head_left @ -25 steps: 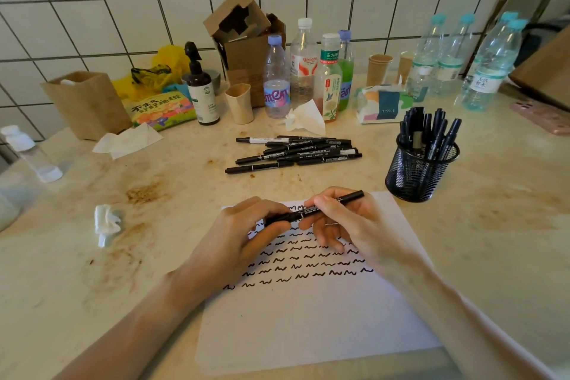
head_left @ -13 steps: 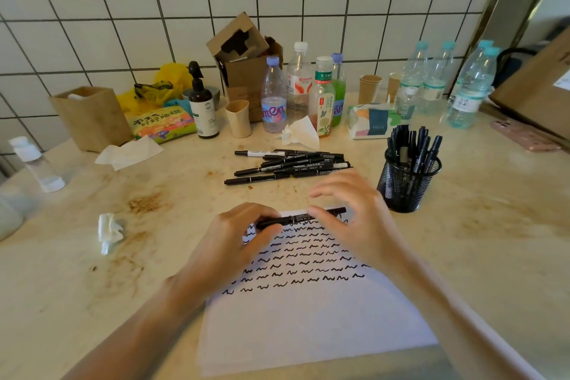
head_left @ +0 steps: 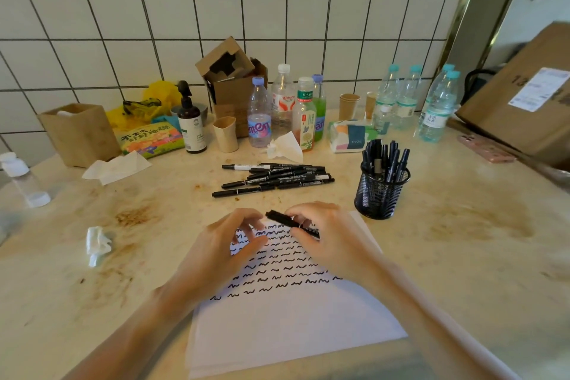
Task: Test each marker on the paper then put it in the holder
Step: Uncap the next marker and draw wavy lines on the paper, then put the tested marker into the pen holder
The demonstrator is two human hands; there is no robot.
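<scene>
Marker [head_left: 291, 223], black, held in the right hand [head_left: 331, 236] above the top edge of the paper [head_left: 287, 311]; fingers and thumb curl round its barrel, and one end sticks out toward the left hand [head_left: 222, 244]. Left hand hovers just beside that end, fingers loosely curled, thumb and fingertips apart, gripping nothing visible. Whether the cap is on or off cannot be told. Paper lies flat on the table [head_left: 462, 256], upper half covered with rows of black squiggles, lower half blank. Mesh holder [head_left: 381, 194] stands upright near the paper's far right corner, with several markers upright in it. Pile of loose markers [head_left: 274, 179] lies on the table beyond the paper, apart from both hands.
</scene>
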